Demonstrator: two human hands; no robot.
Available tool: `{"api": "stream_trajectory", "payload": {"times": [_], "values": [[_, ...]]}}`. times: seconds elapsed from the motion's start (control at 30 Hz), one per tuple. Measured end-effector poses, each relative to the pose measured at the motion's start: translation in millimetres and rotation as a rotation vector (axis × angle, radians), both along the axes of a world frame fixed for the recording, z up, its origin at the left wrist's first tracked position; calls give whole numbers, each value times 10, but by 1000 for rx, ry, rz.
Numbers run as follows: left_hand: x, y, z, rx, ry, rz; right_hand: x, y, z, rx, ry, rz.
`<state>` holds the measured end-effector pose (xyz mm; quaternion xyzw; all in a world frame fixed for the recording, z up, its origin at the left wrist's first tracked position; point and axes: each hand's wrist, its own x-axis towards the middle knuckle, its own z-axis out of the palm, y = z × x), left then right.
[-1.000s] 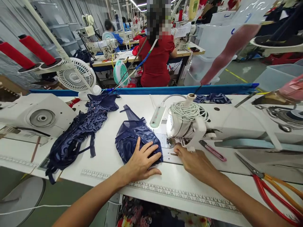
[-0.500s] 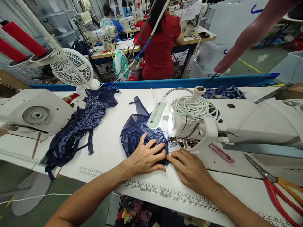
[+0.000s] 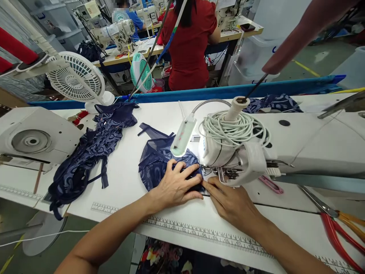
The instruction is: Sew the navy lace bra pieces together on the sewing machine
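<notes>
Closer to the small metal presser foot of the white sewing machine, the right hand has been brought since a moment earlier, and the sheer tab of the navy, swirl-patterned fabric piece has been swung leftward. The fabric is spread on the white bench, midway between its front and back edges, its right side up against the foot. By the left hand it is pressed down with spread, slightly bent fingers, probably so that it is kept flat and steerable. The right fingers are bent together at its near right edge, seemingly for guiding; whether cloth is pinched cannot be told.

Open room is left between the fabric and the heaped navy garments, and toward the ruler-marked front edge. On the right, movement is limited by the machine; red-and-orange-handled scissors are laid farther right, well apart from the fingers.
</notes>
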<state>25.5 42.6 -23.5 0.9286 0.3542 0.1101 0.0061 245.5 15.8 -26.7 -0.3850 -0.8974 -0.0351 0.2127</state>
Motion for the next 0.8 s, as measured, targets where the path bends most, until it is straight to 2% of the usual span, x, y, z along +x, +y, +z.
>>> {"api": "stream_trajectory", "payload": {"times": [0.3, 0.8], "values": [[-10, 5, -25, -125, -22, 10, 10, -20, -32, 7, -23, -48], [-33, 162, -51, -168, -13, -100, 31, -15, -104, 113, -31, -72]]}}
